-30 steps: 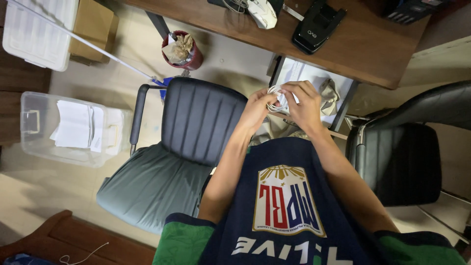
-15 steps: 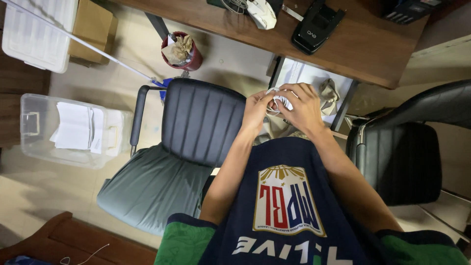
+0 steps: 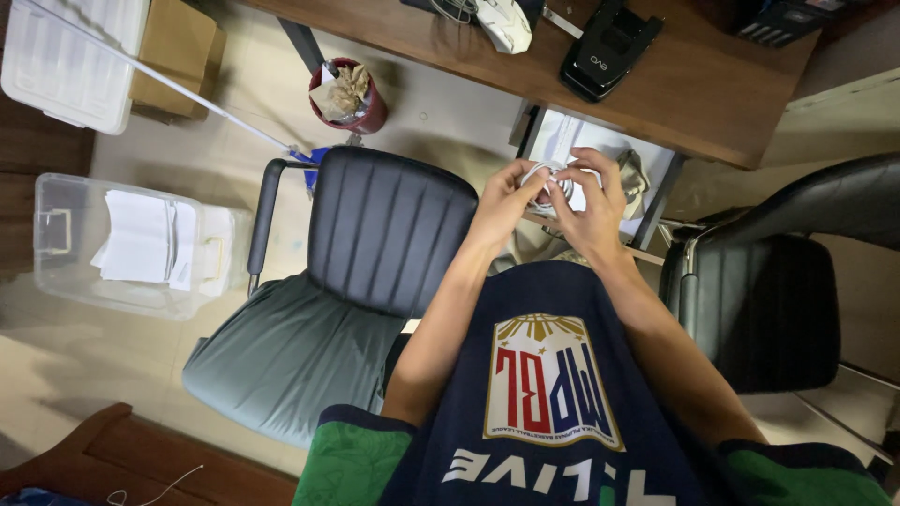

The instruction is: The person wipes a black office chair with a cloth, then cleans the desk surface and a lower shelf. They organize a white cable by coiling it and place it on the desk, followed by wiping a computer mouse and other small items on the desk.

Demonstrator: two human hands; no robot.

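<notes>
You are looking down on a pale tiled floor [image 3: 75,365], with a wooden worktop [image 3: 694,94] running across the top and two dark office chairs, a grey-seated chair [image 3: 375,244] to the left and a black chair [image 3: 769,309] to the right. A clear plastic bin [image 3: 56,272] holding papers is sitting at the left, and a red wastebasket [image 3: 361,112] is standing under the worktop.

Grey padded office chair [image 3: 319,309] left of black leather chair [image 3: 778,300]; brown wooden desk [image 3: 675,84] beyond, w/ black hole punch [image 3: 609,47] on top.
</notes>
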